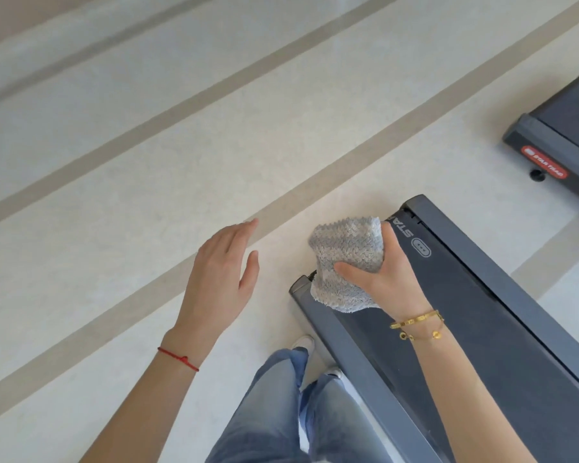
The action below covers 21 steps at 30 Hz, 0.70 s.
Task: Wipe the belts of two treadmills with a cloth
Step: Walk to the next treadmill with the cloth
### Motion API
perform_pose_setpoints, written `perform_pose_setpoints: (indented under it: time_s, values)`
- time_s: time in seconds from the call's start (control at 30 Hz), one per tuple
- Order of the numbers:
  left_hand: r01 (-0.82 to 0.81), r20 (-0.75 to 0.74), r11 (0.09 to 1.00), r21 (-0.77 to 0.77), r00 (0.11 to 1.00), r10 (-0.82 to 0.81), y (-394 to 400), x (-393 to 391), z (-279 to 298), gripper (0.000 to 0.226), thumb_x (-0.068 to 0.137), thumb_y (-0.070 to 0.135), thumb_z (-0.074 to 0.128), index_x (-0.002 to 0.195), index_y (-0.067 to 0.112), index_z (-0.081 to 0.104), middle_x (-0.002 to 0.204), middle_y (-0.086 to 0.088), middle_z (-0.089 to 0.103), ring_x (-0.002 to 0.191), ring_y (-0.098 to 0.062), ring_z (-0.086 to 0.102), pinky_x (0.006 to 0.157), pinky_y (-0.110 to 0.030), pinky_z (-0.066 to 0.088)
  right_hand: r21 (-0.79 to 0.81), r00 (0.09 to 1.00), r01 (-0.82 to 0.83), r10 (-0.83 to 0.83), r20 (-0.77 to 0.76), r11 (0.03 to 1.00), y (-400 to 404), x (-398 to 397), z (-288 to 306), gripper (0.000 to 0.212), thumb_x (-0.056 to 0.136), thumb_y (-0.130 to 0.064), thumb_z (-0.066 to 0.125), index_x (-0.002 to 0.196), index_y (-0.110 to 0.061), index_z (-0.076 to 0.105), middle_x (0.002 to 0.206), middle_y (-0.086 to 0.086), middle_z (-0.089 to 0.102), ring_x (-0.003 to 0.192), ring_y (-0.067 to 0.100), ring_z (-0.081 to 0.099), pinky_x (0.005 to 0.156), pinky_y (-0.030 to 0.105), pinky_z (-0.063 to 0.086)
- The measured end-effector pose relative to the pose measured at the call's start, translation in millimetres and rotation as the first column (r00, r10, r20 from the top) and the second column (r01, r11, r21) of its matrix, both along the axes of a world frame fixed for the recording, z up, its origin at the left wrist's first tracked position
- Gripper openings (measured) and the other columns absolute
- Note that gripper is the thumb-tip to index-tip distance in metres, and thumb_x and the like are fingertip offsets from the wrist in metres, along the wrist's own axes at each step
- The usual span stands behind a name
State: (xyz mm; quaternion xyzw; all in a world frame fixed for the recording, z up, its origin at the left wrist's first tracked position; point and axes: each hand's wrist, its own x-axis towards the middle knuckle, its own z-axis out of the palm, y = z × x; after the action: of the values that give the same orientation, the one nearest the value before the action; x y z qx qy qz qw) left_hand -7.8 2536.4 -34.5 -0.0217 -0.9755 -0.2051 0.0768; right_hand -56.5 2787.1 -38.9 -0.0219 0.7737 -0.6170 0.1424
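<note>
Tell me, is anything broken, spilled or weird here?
Nothing stands out. The right hand grips a crumpled grey cloth at the end of the dark grey treadmill belt; no spills or damage show.

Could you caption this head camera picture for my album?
Right hand holds a grey cloth at the end of a treadmill belt; left hand hovers open.

cloth (346, 252) grey, scaly | belt (465, 315) dark grey | floor (147, 162) cream, beige stripes

Floor: pale speckled cream vinyl floor (147, 202) — crossed by diagonal tan stripes (188, 105)
Legs: faded blue denim jeans (271, 406), near centre
Shoes: white shoe toes (304, 342) — just beyond the jeans
</note>
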Motion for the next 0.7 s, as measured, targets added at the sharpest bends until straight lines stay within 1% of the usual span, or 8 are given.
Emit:
perform_pose_setpoints:
  time_s: [0.03, 0.17, 0.23, 0.33, 0.43, 0.47, 0.63, 0.7]
  values:
    - [-0.001, -0.008, 1.0, 0.0, 1.0, 0.001, 0.8, 8.5, 6.5, 0.044, 0.097, 0.012, 0.053, 0.14, 0.01, 0.05, 0.132, -0.004, 0.06, 0.121, -0.02, 0.054, 0.103, -0.033, 0.041, -0.004, 1.0, -0.002, 0.002, -0.003, 1.0, 2.0, 6.2, 7.9, 0.048, 0.075, -0.019, 0.081, 0.109, -0.028, 0.049, 0.094, -0.022, 0.064, 0.089, -0.001, 0.063, 0.072, 0.022, 0.053]
    - [-0.02, -0.012, 1.0, 0.023, 1.0, 0.02, 8.8, 37.4, 19.5, 0.044, 0.096, 0.011, 0.055, 0.14, 0.011, 0.05, 0.132, -0.002, 0.06, 0.121, -0.017, 0.052, 0.103, -0.027, 0.037, -0.026, 1.0, 0.019, -0.019, 0.006, 0.999, 11.2, 30.0, 23.0, 0.048, 0.074, -0.017, 0.082, 0.109, -0.029, 0.051, 0.097, -0.015, 0.066, 0.093, 0.007, 0.065, 0.081, 0.037, 0.056]
    - [-0.02, -0.001, 0.999, 0.037, 1.0, 0.02, 11.6, 45.9, 21.8, 0.044, 0.096, 0.011, 0.055, 0.139, 0.011, 0.051, 0.132, -0.002, 0.06, 0.121, -0.018, 0.053, 0.103, -0.027, 0.037, -0.034, 0.999, 0.03, -0.029, 0.019, 0.999, 13.8, 39.2, 24.5, 0.049, 0.074, -0.016, 0.081, 0.111, -0.027, 0.051, 0.1, -0.012, 0.067, 0.093, 0.009, 0.066, 0.082, 0.04, 0.056]
    - [-0.01, 0.0, 0.999, 0.042, 1.0, 0.01, 11.4, 49.3, 24.5, 0.043, 0.096, 0.01, 0.056, 0.138, 0.01, 0.053, 0.132, -0.003, 0.06, 0.121, -0.02, 0.054, 0.104, -0.031, 0.039, -0.097, 0.997, 0.048, -0.042, 0.067, 0.994, 15.9, 47.6, 21.2, 0.051, 0.075, -0.009, 0.081, 0.114, -0.023, 0.052, 0.105, -0.004, 0.068, 0.096, 0.012, 0.067, 0.082, 0.038, 0.057]
    - [-0.006, 0.001, 0.999, 0.053, 1.0, 0.006, 4.7, 44.6, 26.0, 0.041, 0.096, 0.01, 0.055, 0.137, 0.009, 0.054, 0.131, -0.005, 0.061, 0.121, -0.023, 0.056, 0.104, -0.038, 0.044, -0.103, 0.994, 0.062, -0.052, 0.095, 0.993, 9.4, 46.6, 16.6, 0.05, 0.075, -0.007, 0.08, 0.112, -0.024, 0.053, 0.096, -0.013, 0.07, 0.09, 0.006, 0.068, 0.069, 0.022, 0.056]
    - [-0.008, 0.006, 0.998, 0.06, 1.0, 0.008, 1.2, 41.0, 25.5, 0.041, 0.096, 0.01, 0.055, 0.137, 0.009, 0.054, 0.131, -0.006, 0.061, 0.121, -0.023, 0.056, 0.104, -0.039, 0.045, -0.103, 0.993, 0.069, -0.058, 0.104, 0.992, 6.0, 43.3, 15.4, 0.049, 0.075, -0.008, 0.08, 0.112, -0.024, 0.053, 0.094, -0.015, 0.07, 0.088, 0.004, 0.068, 0.066, 0.019, 0.055]
    - [-0.004, 0.028, 0.997, 0.071, 1.0, 0.002, -33.5, 4.7, 19.4, 0.039, 0.096, 0.011, 0.055, 0.135, 0.009, 0.056, 0.132, -0.005, 0.061, 0.122, -0.022, 0.056, 0.104, -0.038, 0.045, -0.103, 0.987, 0.106, -0.092, 0.135, 0.989, -24.0, 4.5, 10.3, 0.051, 0.074, -0.008, 0.081, 0.113, -0.024, 0.054, 0.095, -0.014, 0.071, 0.088, 0.007, 0.069, 0.066, 0.02, 0.056]
    - [-0.013, 0.034, 0.997, 0.077, 0.999, 0.011, -57.5, -17.8, 19.9, 0.038, 0.096, 0.011, 0.055, 0.134, 0.01, 0.057, 0.132, -0.004, 0.061, 0.121, -0.022, 0.056, 0.104, -0.039, 0.045, -0.111, 0.984, 0.12, -0.103, 0.148, 0.986, -45.5, -19.9, 9.5, 0.05, 0.074, -0.007, 0.081, 0.113, -0.023, 0.054, 0.097, -0.01, 0.071, 0.09, 0.012, 0.07, 0.068, 0.024, 0.057]
